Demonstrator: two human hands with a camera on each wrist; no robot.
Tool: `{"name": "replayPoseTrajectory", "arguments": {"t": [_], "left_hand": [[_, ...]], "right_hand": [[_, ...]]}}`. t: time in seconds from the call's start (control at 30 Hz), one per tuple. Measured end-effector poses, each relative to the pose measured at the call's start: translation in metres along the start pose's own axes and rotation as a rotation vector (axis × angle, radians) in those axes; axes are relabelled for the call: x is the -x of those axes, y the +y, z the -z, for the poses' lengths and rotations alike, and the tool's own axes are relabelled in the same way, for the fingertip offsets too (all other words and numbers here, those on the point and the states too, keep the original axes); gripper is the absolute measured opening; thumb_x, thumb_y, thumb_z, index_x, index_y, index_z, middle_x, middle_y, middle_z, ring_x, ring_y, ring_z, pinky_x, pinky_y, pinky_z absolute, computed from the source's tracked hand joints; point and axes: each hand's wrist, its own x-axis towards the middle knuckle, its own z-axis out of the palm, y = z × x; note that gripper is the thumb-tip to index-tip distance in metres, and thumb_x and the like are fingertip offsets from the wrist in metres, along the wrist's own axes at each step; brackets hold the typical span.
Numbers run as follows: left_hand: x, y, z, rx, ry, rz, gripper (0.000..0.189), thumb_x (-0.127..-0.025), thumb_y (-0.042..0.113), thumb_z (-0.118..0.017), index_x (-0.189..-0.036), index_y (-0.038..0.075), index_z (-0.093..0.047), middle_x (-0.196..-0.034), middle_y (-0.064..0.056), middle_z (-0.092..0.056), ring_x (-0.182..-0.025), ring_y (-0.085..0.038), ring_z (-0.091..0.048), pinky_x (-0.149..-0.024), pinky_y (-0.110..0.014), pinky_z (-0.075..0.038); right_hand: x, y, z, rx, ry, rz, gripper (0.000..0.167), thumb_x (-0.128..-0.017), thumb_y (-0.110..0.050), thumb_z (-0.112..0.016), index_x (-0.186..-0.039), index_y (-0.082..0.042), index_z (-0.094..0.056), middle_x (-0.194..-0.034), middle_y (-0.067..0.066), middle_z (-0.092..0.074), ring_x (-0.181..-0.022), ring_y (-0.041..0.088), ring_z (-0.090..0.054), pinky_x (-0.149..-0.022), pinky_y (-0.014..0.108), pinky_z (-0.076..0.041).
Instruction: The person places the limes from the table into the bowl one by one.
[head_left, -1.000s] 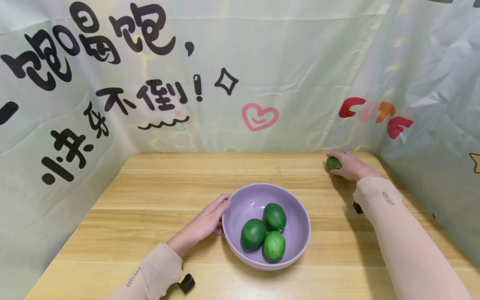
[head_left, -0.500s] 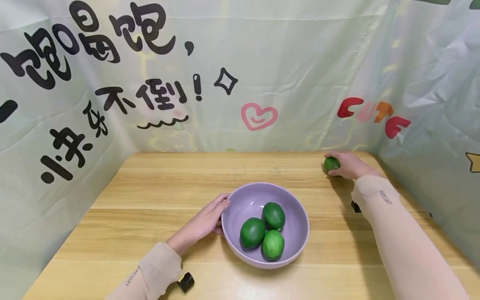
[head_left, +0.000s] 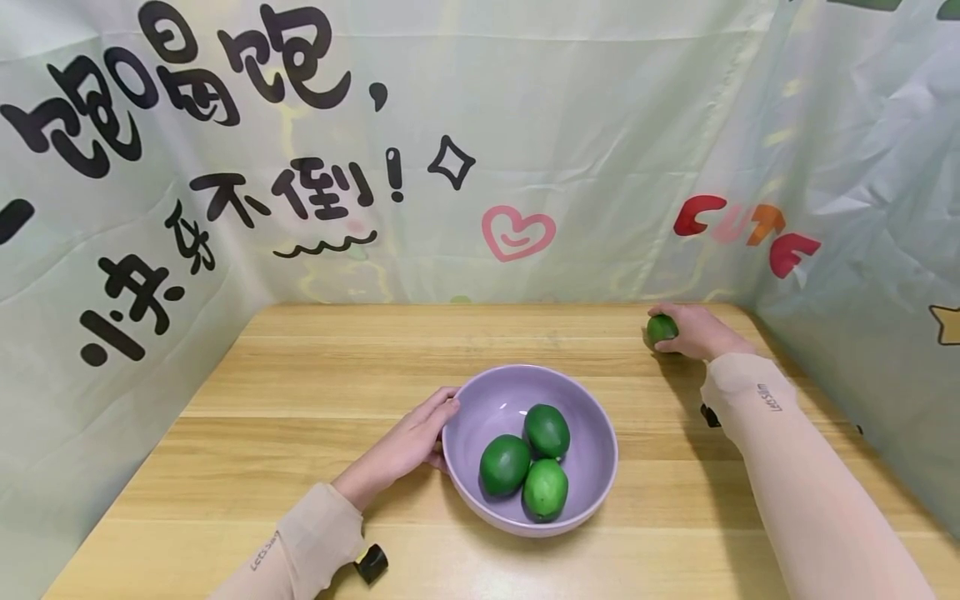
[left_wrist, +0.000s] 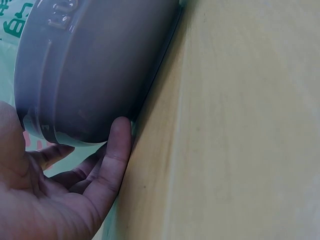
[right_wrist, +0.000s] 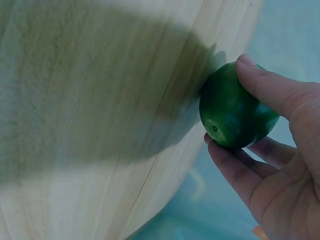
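Near the front middle of the table, a purple bowl [head_left: 587, 433] contains a dark green lime [head_left: 505, 465], another dark lime [head_left: 547, 431] and a lighter green lime [head_left: 546, 489]. My left hand [head_left: 408, 437] holds the bowl's left side. In the left wrist view, a part of the hand is at the rim and fingertips [left_wrist: 120, 131] touch the lower wall. At the table's far right, my right hand [head_left: 697, 331] grips a fourth lime [head_left: 662, 329]. The right wrist view shows this lime [right_wrist: 235, 110] between the thumb and fingers, its stem end visible.
The wooden table [head_left: 337, 367] extends to a printed fabric backdrop [head_left: 600, 125], which also encloses the left and right sides. Small black devices are at both wrists, such as the left wrist camera [head_left: 371, 564].
The view has shifted very slightly. Both hands stay where they were, the left at the bowl and the right around the far lime. The limes in the bowl lie unchanged.
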Motion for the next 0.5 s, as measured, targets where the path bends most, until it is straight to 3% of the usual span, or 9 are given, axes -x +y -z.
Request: {"name": "replayPoseTrajectory", "arguments": {"t": [0.5], "left_hand": [[0.0008,0.0010,-0.0001,0.005,-0.002,0.001,0.049,-0.118,0.045,-0.036,-0.160,0.022,-0.046,-0.146,-0.026,-0.058,-0.100,-0.027,-0.074,-0.076,-0.043,-0.069]], "right_hand": [[-0.0018,0.0023,-0.0035,-0.005,-0.027,-0.037,0.066,-0.096,-0.011,-0.080,-0.152,0.006,-0.049,-0.146,0.042,-0.053,-0.127,0.059,-0.056,-0.104,0.071,-0.051]]}}
